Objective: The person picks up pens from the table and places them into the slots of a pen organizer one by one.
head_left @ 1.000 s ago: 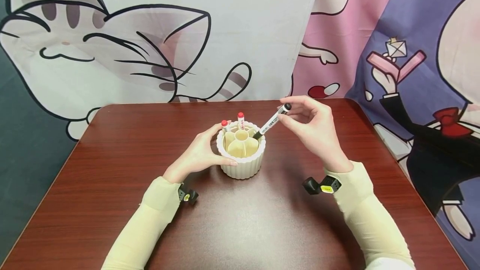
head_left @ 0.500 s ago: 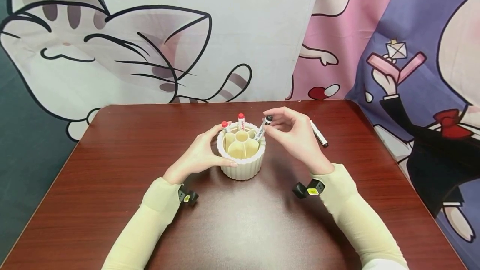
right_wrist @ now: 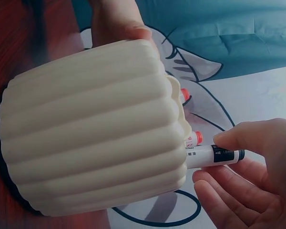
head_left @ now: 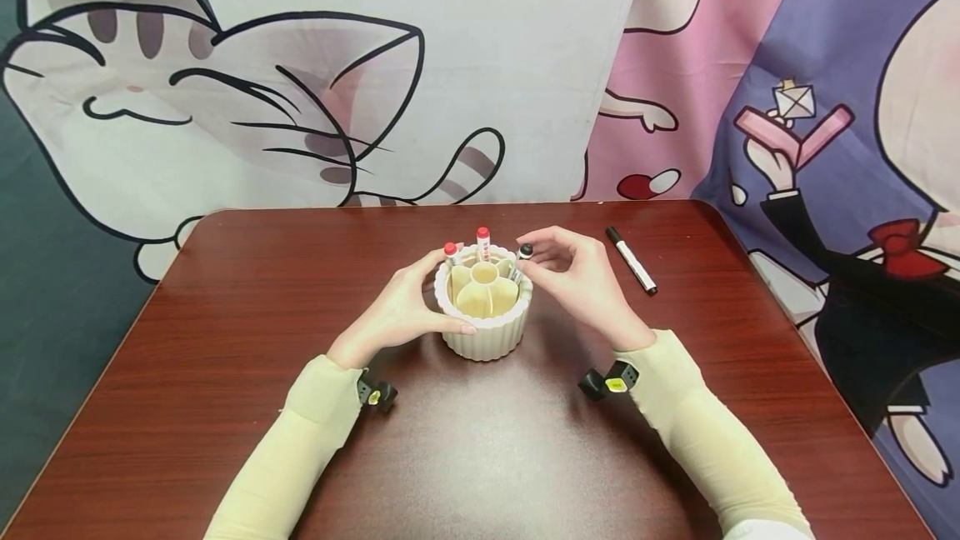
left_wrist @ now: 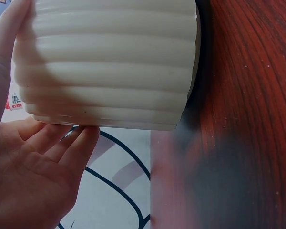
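Observation:
A cream ribbed pen holder [head_left: 486,342], divided into several compartments, stands upright on the table. My left hand [head_left: 401,307] grips its left side, thumb at the front and fingers round the back. Two red-ended markers, a left one [head_left: 451,252] and a rear one [head_left: 483,244], stand in compartments. At the right rim, my right hand [head_left: 576,280] pinches a white marker with a black end [head_left: 525,252]. In the right wrist view, thumb and fingers hold that whiteboard marker [right_wrist: 202,156] near its end, its lower part hidden inside the holder.
Another white marker with black ends [head_left: 632,262] lies on the reddish-brown wooden table [head_left: 247,298], right of my right hand. A cartoon-printed cloth [head_left: 525,65] hangs behind the table's far edge.
My right hand has moved left and down, lowering the black-ended marker into the right compartment. The marker lying on the table has come out from behind that hand. The left hand keeps still.

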### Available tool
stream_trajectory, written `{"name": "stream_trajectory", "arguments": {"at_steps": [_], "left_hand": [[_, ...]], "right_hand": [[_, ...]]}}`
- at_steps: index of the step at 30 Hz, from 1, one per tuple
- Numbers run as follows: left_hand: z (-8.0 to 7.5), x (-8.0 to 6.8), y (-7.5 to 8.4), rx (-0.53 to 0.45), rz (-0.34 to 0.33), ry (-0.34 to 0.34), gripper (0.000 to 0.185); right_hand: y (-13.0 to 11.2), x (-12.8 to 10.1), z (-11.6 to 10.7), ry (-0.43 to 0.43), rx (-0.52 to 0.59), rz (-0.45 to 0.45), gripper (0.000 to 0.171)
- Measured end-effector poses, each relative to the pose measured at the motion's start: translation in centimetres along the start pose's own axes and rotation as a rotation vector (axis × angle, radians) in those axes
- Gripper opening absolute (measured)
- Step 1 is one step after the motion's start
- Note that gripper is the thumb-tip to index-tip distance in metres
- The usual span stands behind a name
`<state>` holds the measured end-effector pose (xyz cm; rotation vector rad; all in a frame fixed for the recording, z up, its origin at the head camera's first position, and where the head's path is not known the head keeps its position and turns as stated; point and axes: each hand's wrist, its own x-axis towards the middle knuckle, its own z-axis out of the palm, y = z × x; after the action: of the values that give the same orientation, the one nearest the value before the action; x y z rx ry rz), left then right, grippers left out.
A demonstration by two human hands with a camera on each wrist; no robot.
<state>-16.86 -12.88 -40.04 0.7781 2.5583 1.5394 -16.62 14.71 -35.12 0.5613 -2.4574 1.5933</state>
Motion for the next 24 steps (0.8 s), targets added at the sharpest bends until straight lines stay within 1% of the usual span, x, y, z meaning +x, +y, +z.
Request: {"name": "stream_trajectory", "arguments": {"at_steps": [7,15,21,24], "left_hand": [[0.0,0.0,0.0,0.016,-0.009,0.003,0.109],[0.0,-0.1,0.2,0.017,-0.001,0.005,0.108],[0.1,-0.1,0.1,-0.007,-0.003,0.012,0.109],[0.2,-0.2,0.1,0.025,0.002,0.028,0.108]], "right_hand": [[0.4,0.1,0.2,-0.005,-0.022,-0.018,0.025],[0.7,-0.1,0.3,-0.019,-0.025,-0.013,0.024],[0.8,-0.2,0.2,-0.008,-0.003,-0.007,0.028],[-0.6,-0.6,-0.2,-0.002,0.014,0.018,0.031]]}}
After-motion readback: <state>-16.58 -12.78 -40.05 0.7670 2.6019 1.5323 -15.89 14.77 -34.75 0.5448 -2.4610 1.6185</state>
